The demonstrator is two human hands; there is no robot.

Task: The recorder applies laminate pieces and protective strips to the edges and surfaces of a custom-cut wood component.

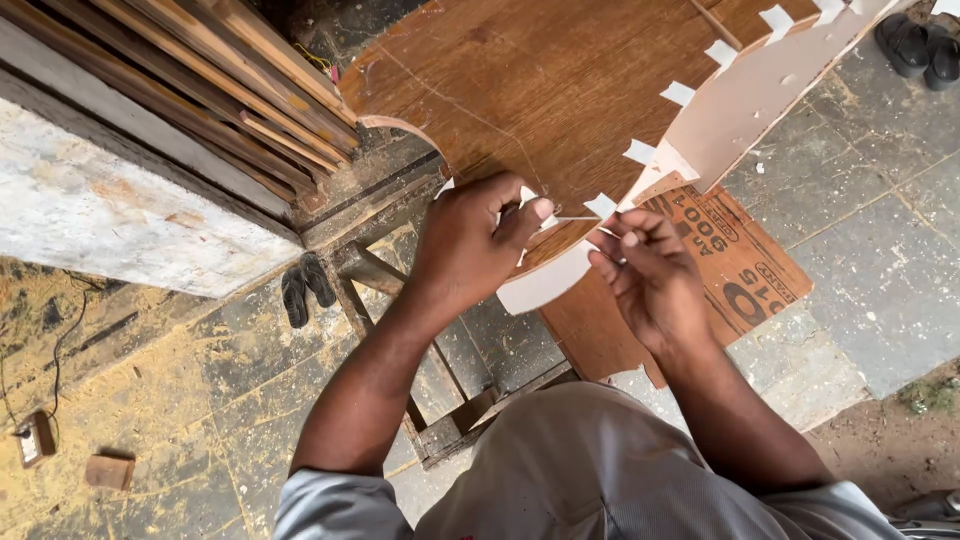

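Dusty stone floor (880, 260), sandals (305, 290) below; both hands, left hand (470, 245) and right hand (650, 275), pinch the pale edge strip (545, 282) along the curved brown plywood (540, 90).

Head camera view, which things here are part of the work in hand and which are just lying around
In use: curved plywood panel, pale edge strip, white tape pieces, left hand, right hand.

Lying about: sandals, black shoes, stacked wooden slats, small wood block.
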